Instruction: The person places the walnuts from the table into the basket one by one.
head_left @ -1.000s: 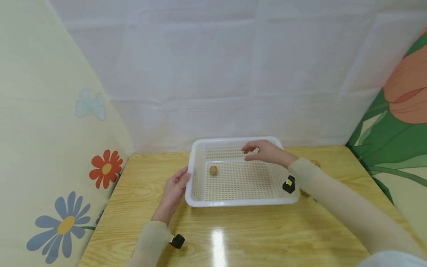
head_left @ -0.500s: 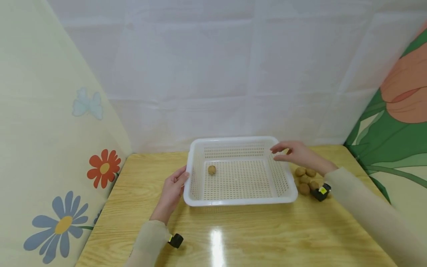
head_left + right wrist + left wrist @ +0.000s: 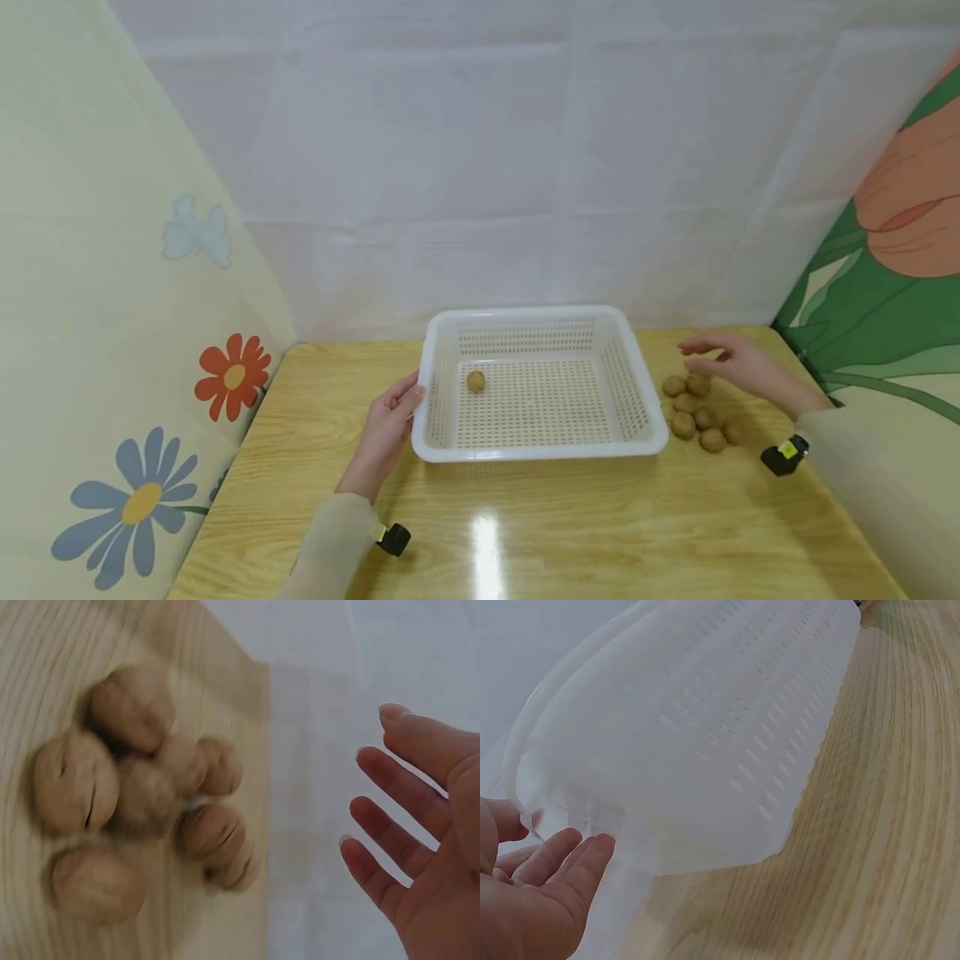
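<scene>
A white perforated plastic basket [image 3: 540, 455] stands on the wooden table, with a single walnut [image 3: 476, 382] lying on its floor toward the left. My left hand [image 3: 384, 429] grips the basket's left rim; in the left wrist view the thumb is at the rim and the fingers lie along the outer wall [image 3: 682, 780]. Right of the basket, several brown walnuts [image 3: 682, 426] sit in a loose cluster. My right hand [image 3: 742, 368] hovers just over the far side of that cluster, holding nothing. Its fingers are spread and loosely bent in the right wrist view, apart from the walnuts [image 3: 75, 782].
A white cloth backdrop [image 3: 480, 167] hangs right behind the table [image 3: 600, 533]. Painted panels with flowers flank it, a red flower [image 3: 234, 377] on the left side and green leaves [image 3: 892, 325] on the right.
My right hand has moved right, from over the basket to above the walnut cluster, uncovering the walnuts its arm had hidden. The left hand keeps its hold on the rim.
</scene>
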A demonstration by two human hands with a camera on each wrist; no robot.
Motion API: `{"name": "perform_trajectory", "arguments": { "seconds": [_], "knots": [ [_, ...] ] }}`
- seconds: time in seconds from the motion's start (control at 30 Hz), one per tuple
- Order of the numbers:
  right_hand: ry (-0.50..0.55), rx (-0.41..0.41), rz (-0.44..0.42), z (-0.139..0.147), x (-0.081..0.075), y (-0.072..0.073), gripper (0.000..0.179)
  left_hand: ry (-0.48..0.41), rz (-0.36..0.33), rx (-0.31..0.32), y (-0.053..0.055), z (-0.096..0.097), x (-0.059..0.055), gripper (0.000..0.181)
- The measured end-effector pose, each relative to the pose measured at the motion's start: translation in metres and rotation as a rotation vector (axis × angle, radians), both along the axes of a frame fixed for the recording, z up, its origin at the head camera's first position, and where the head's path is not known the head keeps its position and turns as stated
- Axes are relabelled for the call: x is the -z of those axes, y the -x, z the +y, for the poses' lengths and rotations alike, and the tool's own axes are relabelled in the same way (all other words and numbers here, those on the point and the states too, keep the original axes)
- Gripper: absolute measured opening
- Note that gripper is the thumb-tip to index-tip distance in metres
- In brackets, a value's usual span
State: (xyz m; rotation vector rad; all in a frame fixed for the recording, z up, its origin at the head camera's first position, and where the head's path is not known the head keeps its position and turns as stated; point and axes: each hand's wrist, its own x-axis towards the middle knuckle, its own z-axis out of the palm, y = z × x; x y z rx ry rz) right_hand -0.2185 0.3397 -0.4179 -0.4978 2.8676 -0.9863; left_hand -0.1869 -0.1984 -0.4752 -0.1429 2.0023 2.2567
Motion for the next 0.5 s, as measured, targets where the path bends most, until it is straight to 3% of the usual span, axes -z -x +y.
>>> {"name": "perform_trajectory", "arguments": {
  "seconds": [0.2,0.5],
  "knots": [
    [-0.025,0.046,0.014,0.028,0.018,0.005,0.038,0.005,-0.003,-0.005,0.0,-0.001,-0.001,0.048],
    [-0.107,0.016,0.046,0.054,0.052,0.019,0.042,0.015,-0.01,-0.002,-0.002,0.0,-0.002,0.047]
  ]
}}
